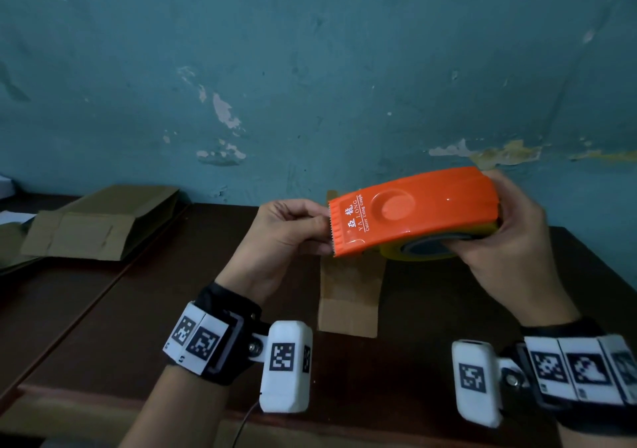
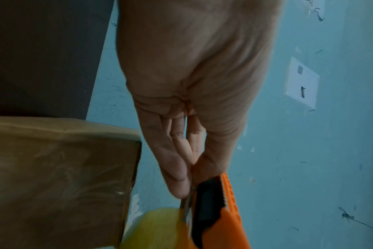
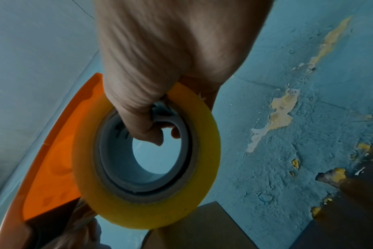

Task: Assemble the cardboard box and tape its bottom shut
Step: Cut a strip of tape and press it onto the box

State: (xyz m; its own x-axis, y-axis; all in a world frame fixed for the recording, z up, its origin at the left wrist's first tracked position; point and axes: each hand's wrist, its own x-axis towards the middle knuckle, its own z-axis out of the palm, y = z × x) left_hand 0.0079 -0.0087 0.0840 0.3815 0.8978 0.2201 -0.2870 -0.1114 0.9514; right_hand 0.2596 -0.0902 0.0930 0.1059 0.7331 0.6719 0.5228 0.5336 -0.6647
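An orange tape dispenser (image 1: 413, 213) with a yellowish tape roll (image 1: 413, 253) is held in the air above the dark table (image 1: 155, 309). My right hand (image 1: 496, 237) grips its rear end. In the right wrist view its fingers (image 3: 145, 129) hook through the roll's grey core (image 3: 117, 151). My left hand (image 1: 324, 230) pinches at the toothed cutter edge. The left wrist view shows thumb and fingers (image 2: 179, 176) pressed together there. A clear tape strip (image 3: 81, 212) runs from the roll to them. The brown cardboard box (image 1: 348, 296) lies on the table under the dispenser, partly hidden.
A second flattened cardboard box (image 1: 100, 227) lies at the table's far left. A peeling teal wall (image 1: 310, 68) stands right behind the table. The table's front edge (image 1: 138, 409) is near my wrists.
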